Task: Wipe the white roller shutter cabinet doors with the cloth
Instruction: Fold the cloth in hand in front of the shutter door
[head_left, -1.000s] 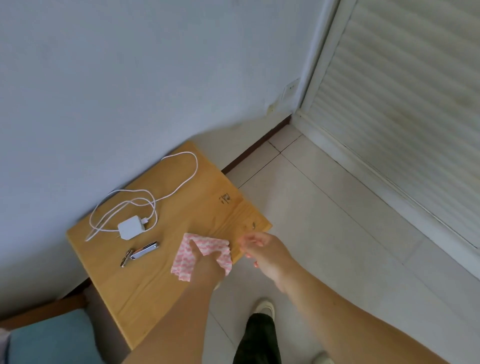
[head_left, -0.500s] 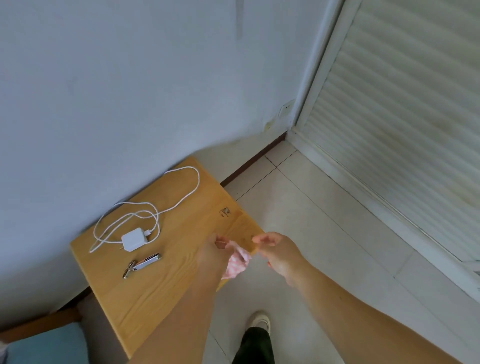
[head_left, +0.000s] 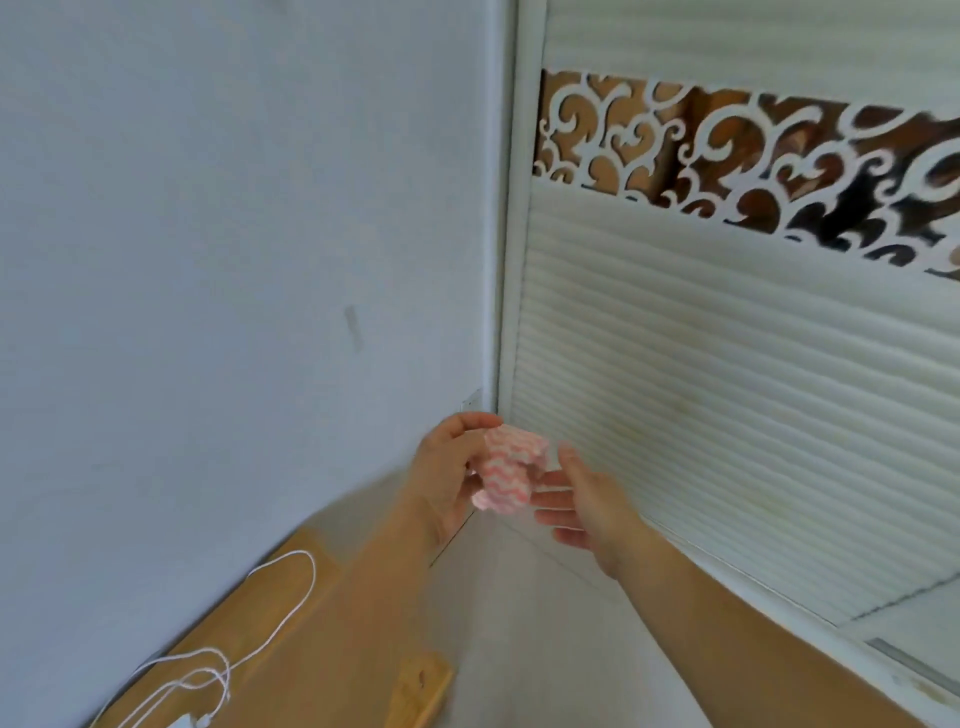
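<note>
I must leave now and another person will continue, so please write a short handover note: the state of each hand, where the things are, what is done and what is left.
Left hand: grips the bunched pink-and-white cloth, raised in front of the body.
Right hand: open, fingers straight, beside the cloth, holding nothing.
Roller shutter door: just right of the hands; the cloth does not touch it yet.
Wooden table: lower left, with the white charger cable on it.
Done: cloth is in hand and brought up near the door.
Left: all the wiping of the white slats; no stroke seems started.
</note>
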